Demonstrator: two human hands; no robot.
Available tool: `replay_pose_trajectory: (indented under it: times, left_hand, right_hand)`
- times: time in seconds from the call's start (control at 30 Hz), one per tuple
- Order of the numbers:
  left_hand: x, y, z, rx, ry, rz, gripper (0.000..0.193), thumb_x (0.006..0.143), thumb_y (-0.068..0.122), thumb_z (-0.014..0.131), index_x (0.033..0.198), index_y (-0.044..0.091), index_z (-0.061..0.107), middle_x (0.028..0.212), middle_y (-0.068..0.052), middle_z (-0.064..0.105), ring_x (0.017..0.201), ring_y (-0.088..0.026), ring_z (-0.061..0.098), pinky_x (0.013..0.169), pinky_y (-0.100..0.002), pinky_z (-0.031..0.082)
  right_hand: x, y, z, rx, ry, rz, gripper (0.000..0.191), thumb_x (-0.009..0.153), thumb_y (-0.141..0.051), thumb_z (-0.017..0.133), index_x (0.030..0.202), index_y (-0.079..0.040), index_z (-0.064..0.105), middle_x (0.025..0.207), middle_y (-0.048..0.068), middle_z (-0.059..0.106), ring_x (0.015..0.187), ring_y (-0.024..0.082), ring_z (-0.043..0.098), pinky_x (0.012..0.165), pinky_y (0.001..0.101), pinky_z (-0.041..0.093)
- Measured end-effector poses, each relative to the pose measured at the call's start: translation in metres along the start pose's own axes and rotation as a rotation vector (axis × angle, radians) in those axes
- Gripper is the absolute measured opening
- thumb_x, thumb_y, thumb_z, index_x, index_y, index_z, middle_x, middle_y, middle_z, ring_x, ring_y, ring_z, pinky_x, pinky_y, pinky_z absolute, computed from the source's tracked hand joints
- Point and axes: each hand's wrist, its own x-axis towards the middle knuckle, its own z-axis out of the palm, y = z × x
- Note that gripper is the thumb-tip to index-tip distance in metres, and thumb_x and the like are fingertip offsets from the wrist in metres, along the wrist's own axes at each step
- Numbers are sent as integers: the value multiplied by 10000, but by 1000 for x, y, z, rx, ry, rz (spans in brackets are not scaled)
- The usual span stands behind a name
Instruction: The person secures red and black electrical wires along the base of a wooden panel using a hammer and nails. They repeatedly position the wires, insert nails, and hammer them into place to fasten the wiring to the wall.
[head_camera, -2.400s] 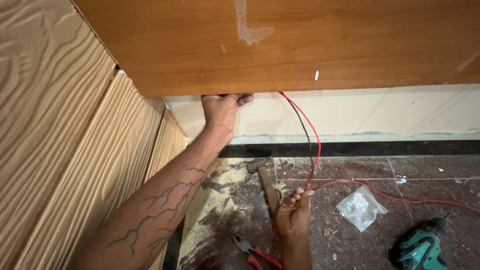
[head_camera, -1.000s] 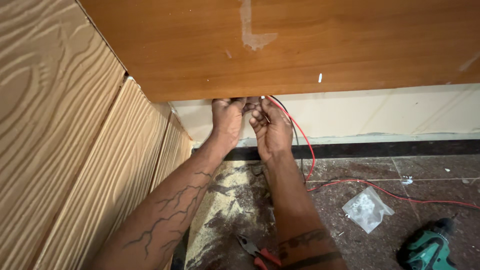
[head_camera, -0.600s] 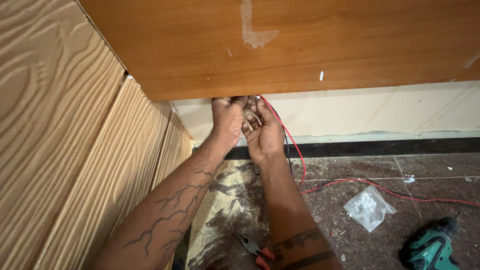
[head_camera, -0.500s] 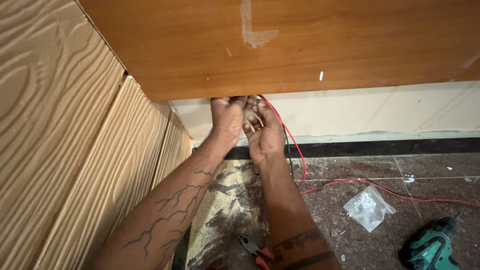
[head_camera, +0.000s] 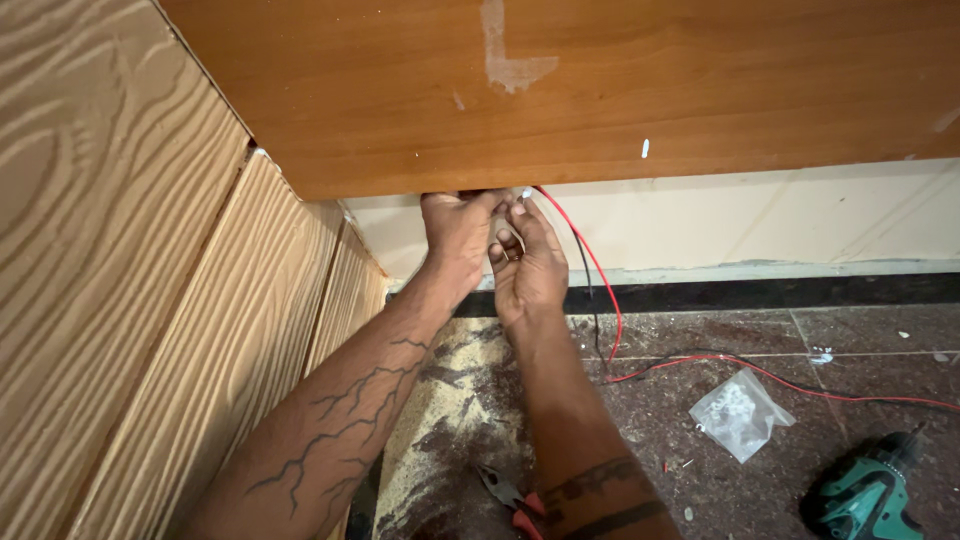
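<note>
Wood panels (head_camera: 120, 250), speckled stone floor (head_camera: 700, 340)

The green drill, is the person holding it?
No, the green drill lies alone on the floor, while both hands, left and right, are up under the wooden panel.

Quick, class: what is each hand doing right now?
Left hand: fingertips hidden under the wooden panel; cannot tell.
Right hand: raised beside it; grip cannot be told.

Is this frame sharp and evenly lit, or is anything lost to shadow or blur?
Head view: sharp, soft even light, no glare; fingertips of the left hand and right hand vanish into shadow under the orange-brown wooden panel; the green cordless drill is cropped.
</note>
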Motion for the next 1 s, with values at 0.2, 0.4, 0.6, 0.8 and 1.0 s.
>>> replay_pose_trajectory:
  times: [0.2, 0.4, 0.6, 0.8, 1.0]
  left_hand:
    - [-2, 1, 4, -58, -61, 103, 107, 834, -106, 747, 869, -22, 691, 777, -88, 708, 557, -117, 631, 384, -249, 413]
    - [-1, 1, 3, -52, -62, 14, 81, 844, -61, 742, 864, 0, 692, 778, -73, 716, 510, -114, 576, 339, -248, 363]
    - [1, -2, 2, -90, -55, 54, 85, 858, -59, 748, 898, -7, 695, 817, -74, 715, 584, -121, 639, 382, -248, 412]
    - [2, -3, 2, -75, -139, 167, 109, 885, -101, 746, 944, -19, 705, 871, -72, 723, 669, -110, 651, 497, -242, 479]
    - [1, 1, 6, -102, -63, 18, 102, 860, -90, 695, 877, 5, 664, 756, -62, 671, 535, -118, 592, 349, -287, 421]
  right_hand:
    - [9, 6, -4, -18, -51, -87, 381, 897, -85, 759, 1240, 42, 654, 923, 50, 717, 722, 92, 612, 589, 236, 537]
    - [11, 6, -10, -149, -62, -111, 248, 913, -104, 740, 1146, -23, 712, 861, -4, 687, 717, 76, 604, 592, 231, 533]
    - [16, 7, -11, -158, -159, -140, 158, 963, -120, 733, 1076, -13, 705, 884, 21, 703, 754, 91, 625, 631, 226, 543]
    - [14, 5, -11, -299, -27, -243, 208, 920, -98, 739, 1112, -17, 723, 874, 16, 705, 737, 90, 639, 601, 247, 571]
    - [12, 4, -11, -252, -166, -317, 209, 949, -108, 735, 1099, 38, 730, 867, 74, 719, 720, 127, 664, 631, 254, 576]
